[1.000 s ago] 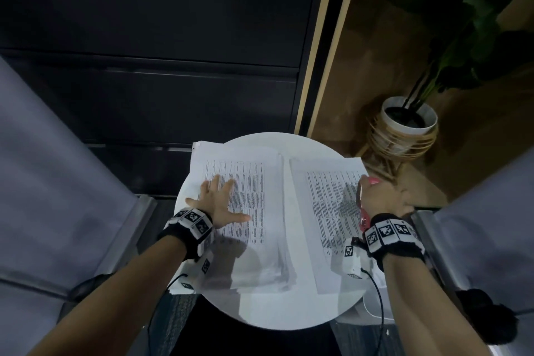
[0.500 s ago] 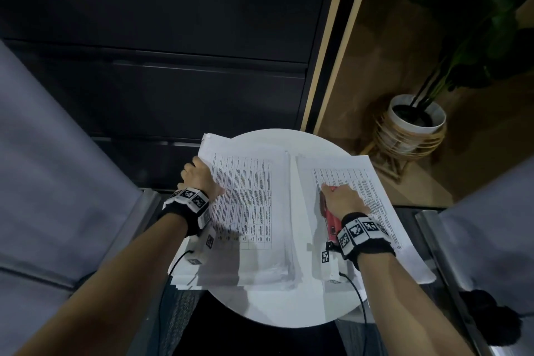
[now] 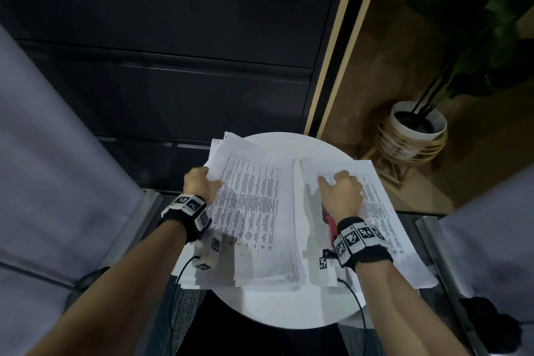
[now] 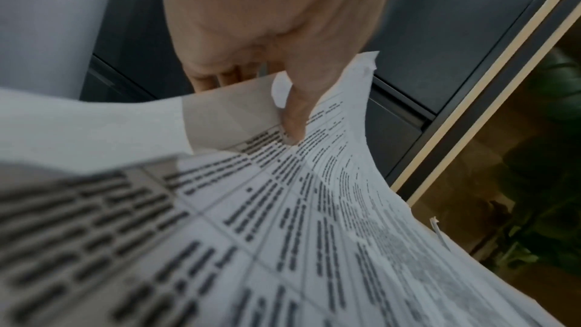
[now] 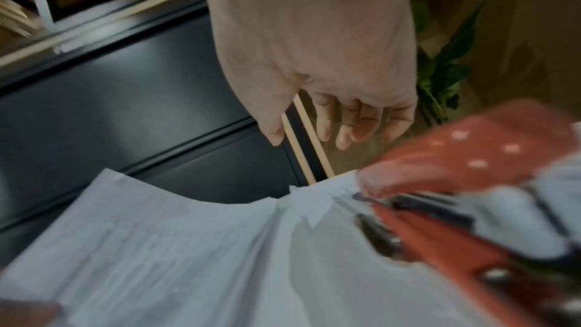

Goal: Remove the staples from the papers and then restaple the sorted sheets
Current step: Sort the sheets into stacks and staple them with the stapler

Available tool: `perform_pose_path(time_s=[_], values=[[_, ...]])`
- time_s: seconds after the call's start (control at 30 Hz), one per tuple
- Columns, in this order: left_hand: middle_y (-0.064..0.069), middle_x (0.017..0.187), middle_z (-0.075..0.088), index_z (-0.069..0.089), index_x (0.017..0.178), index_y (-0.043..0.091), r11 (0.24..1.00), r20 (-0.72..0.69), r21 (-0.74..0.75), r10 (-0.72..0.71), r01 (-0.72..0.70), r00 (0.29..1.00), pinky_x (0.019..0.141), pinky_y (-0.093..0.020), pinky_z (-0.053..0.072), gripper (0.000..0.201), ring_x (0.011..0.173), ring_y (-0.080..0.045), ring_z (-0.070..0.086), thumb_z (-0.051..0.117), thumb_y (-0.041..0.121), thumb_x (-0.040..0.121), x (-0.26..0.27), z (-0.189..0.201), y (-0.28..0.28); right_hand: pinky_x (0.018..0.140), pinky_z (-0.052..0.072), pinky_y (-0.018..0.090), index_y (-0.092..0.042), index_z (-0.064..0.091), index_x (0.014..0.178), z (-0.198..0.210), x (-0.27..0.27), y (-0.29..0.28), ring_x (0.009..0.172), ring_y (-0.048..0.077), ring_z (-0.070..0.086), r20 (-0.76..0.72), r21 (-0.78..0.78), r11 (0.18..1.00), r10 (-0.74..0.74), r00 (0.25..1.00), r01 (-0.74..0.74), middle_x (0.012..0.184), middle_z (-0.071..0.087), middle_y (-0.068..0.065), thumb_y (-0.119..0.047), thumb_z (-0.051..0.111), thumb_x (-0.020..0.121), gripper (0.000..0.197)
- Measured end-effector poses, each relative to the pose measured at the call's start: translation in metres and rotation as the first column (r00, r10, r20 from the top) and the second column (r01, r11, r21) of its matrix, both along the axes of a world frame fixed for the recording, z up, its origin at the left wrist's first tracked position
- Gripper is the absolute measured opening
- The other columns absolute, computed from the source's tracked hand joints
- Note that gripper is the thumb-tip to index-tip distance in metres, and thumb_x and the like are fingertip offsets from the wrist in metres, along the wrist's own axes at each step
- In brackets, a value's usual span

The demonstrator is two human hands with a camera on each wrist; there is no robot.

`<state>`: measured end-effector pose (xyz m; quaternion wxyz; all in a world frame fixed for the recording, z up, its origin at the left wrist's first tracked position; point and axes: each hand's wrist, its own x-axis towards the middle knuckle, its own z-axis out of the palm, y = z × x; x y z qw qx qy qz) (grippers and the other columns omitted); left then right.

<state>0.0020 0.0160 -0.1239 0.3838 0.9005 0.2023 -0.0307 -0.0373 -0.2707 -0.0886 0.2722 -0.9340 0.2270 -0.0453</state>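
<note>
On the round white table (image 3: 289, 306) lie two lots of printed sheets. My left hand (image 3: 202, 185) pinches the far left corner of the left stack (image 3: 254, 211) and lifts its top sheets. In the left wrist view the thumb (image 4: 294, 118) lies on the curling paper (image 4: 314, 233), with the fingers beneath it. My right hand (image 3: 341, 193) hovers over the right sheets (image 3: 381, 211), fingers loosely curled and holding nothing (image 5: 323, 123). The red stapler (image 3: 330, 224) lies on those sheets under my right wrist; it is blurred in the right wrist view (image 5: 471, 158).
A dark cabinet (image 3: 173, 66) stands right behind the table. Grey chairs flank it on the left (image 3: 57, 182) and on the right (image 3: 491, 225). A potted plant (image 3: 416, 130) sits on the floor at the back right. Wrist cables hang over the table's near edge.
My left hand went from flat on the left stack to its far corner and now lifts the top sheets. My right hand brought the stapler onto the right sheets and let it go.
</note>
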Motion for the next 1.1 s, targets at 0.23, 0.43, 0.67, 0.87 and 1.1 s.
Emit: perform_pose_path(time_s=[0.23, 0.43, 0.67, 0.87, 1.1], values=[[-0.018, 0.101, 0.065, 0.068, 0.093, -0.002, 0.973, 0.002, 0.215, -0.084, 0.082, 0.996, 0.077, -0.045, 0.057, 0.025, 0.097, -0.034, 0.062, 0.073, 0.011, 0.073, -0.008, -0.008, -0.005, 0.096, 0.043, 0.032, -0.001, 0.041, 0.137, 0.013, -0.009, 0.055, 0.121, 0.028, 0.051, -0.180, 0.408, 0.899, 0.251, 0.951, -0.160, 0.138, 0.049, 0.016, -0.025, 0.066, 0.092, 0.057], [-0.016, 0.109, 0.057, 0.063, 0.101, -0.002, 0.877, -0.056, 0.449, -0.167, 0.175, 0.984, 0.082, -0.039, 0.054, 0.017, 0.101, -0.032, 0.059, 0.062, 0.006, 0.086, -0.021, 0.005, -0.019, 0.091, 0.043, 0.031, 0.001, 0.041, 0.134, 0.010, -0.015, 0.070, 0.123, 0.028, 0.048, -0.266, 0.401, 0.889, 0.346, 0.900, -0.223, 0.136, 0.047, 0.016, -0.016, 0.073, 0.085, 0.061], [-0.015, 0.113, 0.059, 0.040, 0.125, 0.005, 0.995, 0.212, 0.101, -0.042, 0.020, 0.976, 0.076, -0.040, 0.052, 0.052, 0.095, -0.034, 0.062, 0.064, -0.005, 0.080, -0.027, 0.010, -0.020, 0.097, 0.043, 0.033, 0.001, 0.037, 0.137, 0.009, -0.016, 0.068, 0.125, 0.029, 0.046, -0.274, 0.423, 0.882, 0.342, 0.899, -0.207, 0.139, 0.045, 0.017, -0.014, 0.075, 0.083, 0.067], [-0.010, 0.080, 0.068, 0.067, 0.092, 0.001, 0.891, 0.232, -0.446, 0.026, 0.083, 0.972, 0.068, -0.033, 0.052, 0.007, 0.081, -0.034, 0.067, 0.065, 0.000, 0.085, -0.020, 0.014, 0.003, 0.107, 0.037, 0.035, -0.006, 0.013, 0.153, -0.003, -0.012, 0.061, 0.137, 0.032, 0.039, -0.150, 0.624, 0.782, 0.125, 0.981, -0.005, 0.152, 0.034, 0.018, -0.008, 0.082, 0.074, 0.104], [0.001, 0.096, 0.073, 0.066, 0.112, 0.006, 0.728, 0.268, -0.619, -0.155, 0.294, 0.951, 0.090, -0.033, 0.054, 0.023, 0.086, -0.009, 0.071, 0.066, 0.011, 0.089, -0.020, 0.083, -0.002, 0.100, 0.047, 0.035, -0.003, 0.063, 0.118, 0.046, 0.002, 0.050, 0.111, 0.025, 0.062, 0.064, 0.848, 0.527, 0.012, 0.998, -0.061, 0.121, 0.066, 0.009, 0.005, 0.064, 0.088, 0.032]])
